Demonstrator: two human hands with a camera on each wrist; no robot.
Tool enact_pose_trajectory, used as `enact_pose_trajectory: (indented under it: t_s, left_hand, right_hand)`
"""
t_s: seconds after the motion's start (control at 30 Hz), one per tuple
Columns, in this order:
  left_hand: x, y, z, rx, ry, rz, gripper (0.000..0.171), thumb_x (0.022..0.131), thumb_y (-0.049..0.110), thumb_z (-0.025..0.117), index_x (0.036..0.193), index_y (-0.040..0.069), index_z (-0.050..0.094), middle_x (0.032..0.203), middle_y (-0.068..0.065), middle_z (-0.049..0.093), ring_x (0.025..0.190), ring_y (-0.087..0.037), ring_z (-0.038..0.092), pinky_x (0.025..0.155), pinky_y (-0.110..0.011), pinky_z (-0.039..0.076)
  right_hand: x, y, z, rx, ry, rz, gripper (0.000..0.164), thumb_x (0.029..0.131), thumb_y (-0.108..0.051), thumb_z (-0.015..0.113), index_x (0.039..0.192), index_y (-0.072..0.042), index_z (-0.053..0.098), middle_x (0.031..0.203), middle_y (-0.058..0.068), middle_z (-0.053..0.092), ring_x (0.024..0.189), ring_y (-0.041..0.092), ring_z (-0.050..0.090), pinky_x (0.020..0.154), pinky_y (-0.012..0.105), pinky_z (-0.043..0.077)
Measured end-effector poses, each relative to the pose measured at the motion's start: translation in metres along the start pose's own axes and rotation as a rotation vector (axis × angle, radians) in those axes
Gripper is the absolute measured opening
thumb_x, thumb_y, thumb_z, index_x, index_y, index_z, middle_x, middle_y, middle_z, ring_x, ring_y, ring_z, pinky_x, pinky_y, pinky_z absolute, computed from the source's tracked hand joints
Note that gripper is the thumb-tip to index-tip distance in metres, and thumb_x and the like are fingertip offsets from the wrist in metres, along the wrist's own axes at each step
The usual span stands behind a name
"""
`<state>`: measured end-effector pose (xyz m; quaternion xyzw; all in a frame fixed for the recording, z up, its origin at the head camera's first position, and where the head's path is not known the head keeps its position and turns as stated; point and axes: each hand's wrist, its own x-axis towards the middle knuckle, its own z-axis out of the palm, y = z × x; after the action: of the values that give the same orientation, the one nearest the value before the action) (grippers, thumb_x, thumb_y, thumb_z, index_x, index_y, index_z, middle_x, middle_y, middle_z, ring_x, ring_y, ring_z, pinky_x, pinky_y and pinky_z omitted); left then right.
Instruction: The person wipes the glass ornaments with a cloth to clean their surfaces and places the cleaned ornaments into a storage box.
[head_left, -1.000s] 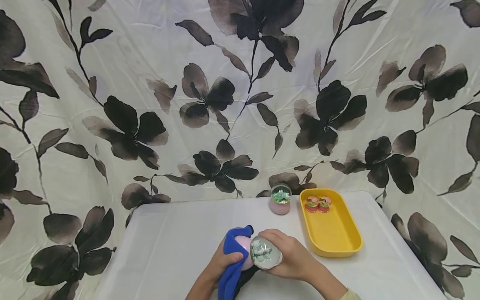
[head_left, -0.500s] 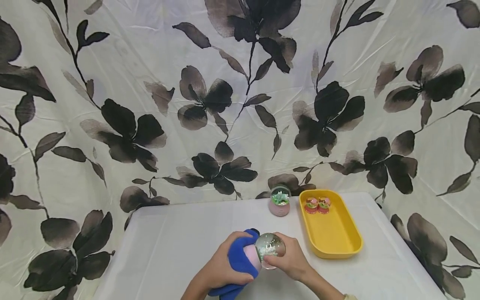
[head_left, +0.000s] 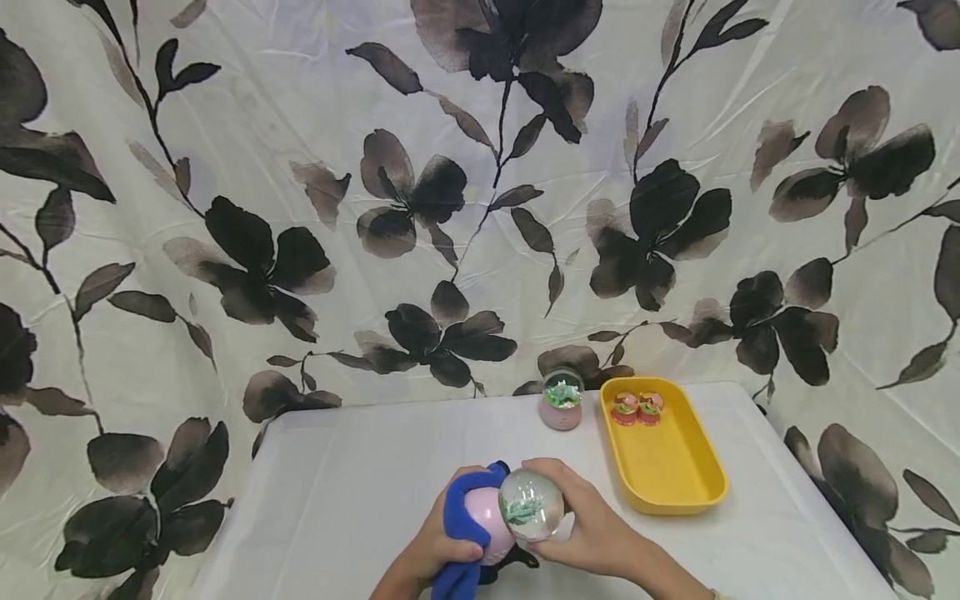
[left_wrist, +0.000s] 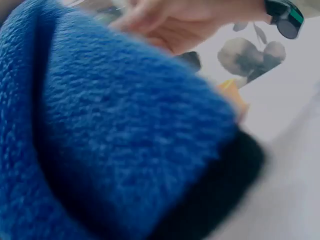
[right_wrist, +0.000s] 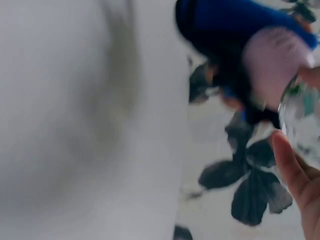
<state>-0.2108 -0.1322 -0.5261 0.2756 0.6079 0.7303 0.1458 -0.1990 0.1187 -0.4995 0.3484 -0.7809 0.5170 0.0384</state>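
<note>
A snow globe (head_left: 531,504) with a clear glass ball and a pink base is held tipped on its side above the white table. My right hand (head_left: 585,521) grips the glass ball, in which small green shapes show. Around the pink base (head_left: 487,515), my left hand (head_left: 431,542) holds a blue cloth (head_left: 459,521) with dark edging; its lower end hangs down. The fuzzy cloth (left_wrist: 125,110) fills most of the left wrist view. In the right wrist view, fingers (right_wrist: 290,165) press on the glass beside the pink base (right_wrist: 275,65).
Another snow globe (head_left: 561,400) with a pink base stands upright at the table's back edge. To its right lies a yellow tray (head_left: 663,496) holding two small red-and-pink items (head_left: 636,408). A floral curtain (head_left: 480,208) hangs behind the white table (head_left: 322,492).
The snow globe has been turned between the hands. My left hand has shifted its hold on the cloth, more of the pink base shows, and my right thumb has left the front of the glass.
</note>
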Motion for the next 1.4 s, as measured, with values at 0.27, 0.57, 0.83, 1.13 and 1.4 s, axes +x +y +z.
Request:
enact_pose_trajectory:
  t_s: [0.27, 0.57, 0.83, 1.13, 1.4]
  left_hand:
    - [0.001, 0.006, -0.001, 0.123, -0.051, -0.043, 0.080, 0.069, 0.015, 0.082, 0.138, 0.011, 0.041, 0.127, -0.017, 0.053, 0.110, -0.035, 0.055, 0.085, -0.044, 0.050]
    - [0.003, 0.023, 0.009, 0.591, 0.029, -0.197, 0.083, 0.064, 0.036, 0.088, 0.135, 0.036, 0.045, 0.128, 0.003, 0.051, 0.105, -0.024, 0.054, 0.076, -0.041, 0.050]
    - [0.000, 0.019, 0.020, 0.849, 0.062, -0.228, 0.097, 0.065, 0.064, 0.079, 0.146, 0.035, 0.032, 0.138, -0.003, 0.038, 0.114, -0.028, 0.051, 0.083, -0.052, 0.049]
    - [-0.006, -0.001, 0.000, 0.337, 0.011, -0.217, 0.065, 0.088, 0.027, 0.068, 0.145, 0.030, 0.036, 0.146, -0.020, 0.033, 0.121, -0.041, 0.045, 0.086, -0.056, 0.045]
    - [-0.002, -0.027, 0.004, 0.177, 0.057, -0.164, 0.079, 0.077, 0.020, 0.078, 0.145, 0.026, 0.039, 0.135, -0.014, 0.044, 0.115, -0.034, 0.048, 0.087, -0.048, 0.043]
  right_hand:
    - [0.000, 0.013, -0.009, 0.008, 0.043, -0.153, 0.085, 0.063, -0.021, 0.093, 0.137, -0.015, 0.051, 0.126, 0.002, 0.060, 0.103, 0.017, 0.061, 0.075, 0.031, 0.055]
    - [-0.001, 0.016, -0.001, 0.050, 0.114, 0.172, 0.069, 0.063, -0.034, 0.092, 0.124, -0.022, 0.063, 0.105, -0.006, 0.069, 0.082, 0.012, 0.062, 0.066, 0.029, 0.054]
    - [-0.002, 0.017, 0.015, 0.025, 0.208, 0.368, 0.065, 0.064, -0.041, 0.090, 0.120, -0.020, 0.065, 0.101, -0.007, 0.069, 0.081, 0.012, 0.065, 0.067, 0.027, 0.054]
    - [-0.005, 0.015, 0.019, 0.055, 0.256, 0.515, 0.064, 0.065, -0.039, 0.089, 0.119, -0.014, 0.066, 0.104, 0.001, 0.068, 0.083, 0.017, 0.063, 0.066, 0.027, 0.053]
    - [-0.001, -0.002, 0.026, -0.154, 0.325, 0.524, 0.069, 0.061, -0.056, 0.086, 0.115, -0.016, 0.067, 0.102, -0.003, 0.068, 0.085, 0.010, 0.061, 0.068, 0.026, 0.052]
